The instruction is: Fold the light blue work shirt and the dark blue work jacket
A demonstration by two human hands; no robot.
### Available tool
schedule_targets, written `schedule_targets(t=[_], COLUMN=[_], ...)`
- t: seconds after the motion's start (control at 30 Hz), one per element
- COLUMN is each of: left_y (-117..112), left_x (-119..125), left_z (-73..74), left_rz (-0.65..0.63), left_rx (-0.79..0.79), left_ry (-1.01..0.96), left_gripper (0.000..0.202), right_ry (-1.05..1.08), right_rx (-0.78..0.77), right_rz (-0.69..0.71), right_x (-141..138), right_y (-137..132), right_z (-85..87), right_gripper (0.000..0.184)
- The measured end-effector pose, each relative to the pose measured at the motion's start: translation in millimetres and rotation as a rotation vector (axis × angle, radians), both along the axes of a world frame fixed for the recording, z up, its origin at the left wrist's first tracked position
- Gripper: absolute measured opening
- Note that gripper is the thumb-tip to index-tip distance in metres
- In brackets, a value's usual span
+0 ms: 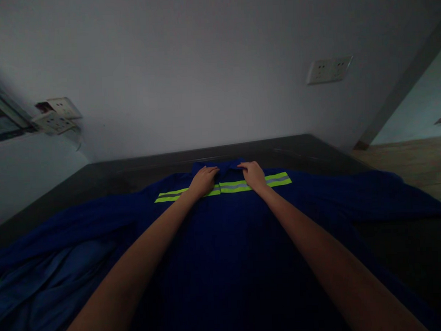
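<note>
A dark blue work jacket (223, 233) lies spread out front up, its sleeves stretched to both sides. A yellow-green reflective band with a grey stripe (235, 186) crosses its chest. At the collar (226, 166), my left hand (204, 180) grips the left side with fingers bent over the cloth. My right hand (253, 174) pinches the collar's right side between thumb and fingers. Both forearms reach across the jacket, whose lower part is lost in shadow.
Beneath the jacket is a dark tabletop (292, 146), its far edge against a pale wall (203, 79). Wall sockets (329, 70) are at the right, more sockets (58, 118) at the left. Other blue cloth (61, 277) lies at lower left.
</note>
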State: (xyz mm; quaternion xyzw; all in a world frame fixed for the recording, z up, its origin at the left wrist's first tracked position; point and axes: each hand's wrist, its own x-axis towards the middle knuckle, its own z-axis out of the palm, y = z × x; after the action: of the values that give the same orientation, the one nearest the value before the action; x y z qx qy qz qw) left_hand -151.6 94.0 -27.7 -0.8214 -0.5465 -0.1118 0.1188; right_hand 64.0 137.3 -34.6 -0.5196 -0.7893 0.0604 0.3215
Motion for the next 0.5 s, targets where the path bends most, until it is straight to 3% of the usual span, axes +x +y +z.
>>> schedule_targets(t=[0.17, 0.3, 0.5], left_y=[10.7, 6.4, -13.2], left_x=[17.4, 13.4, -0.6], left_z=[-0.5, 0.5, -3.8], left_rz=[-0.043, 0.011, -0.042], left_rx=[-0.088, -0.033, -0.047], left_ry=[-0.063, -0.094, 0.098], left_gripper=[0.058, 0.044, 0.029], right_ry=[0.060, 0.116, 0.085], right_rx=[-0.046, -0.100, -0.129], right_rz=[-0.039, -0.109, -0.071], right_x=[5.9, 12.3, 13.0], right_y=[-5.8, -2.5, -2.2], right_z=[-6.7, -9.9, -11.1], right_gripper=[0.041, 0.041, 0.042])
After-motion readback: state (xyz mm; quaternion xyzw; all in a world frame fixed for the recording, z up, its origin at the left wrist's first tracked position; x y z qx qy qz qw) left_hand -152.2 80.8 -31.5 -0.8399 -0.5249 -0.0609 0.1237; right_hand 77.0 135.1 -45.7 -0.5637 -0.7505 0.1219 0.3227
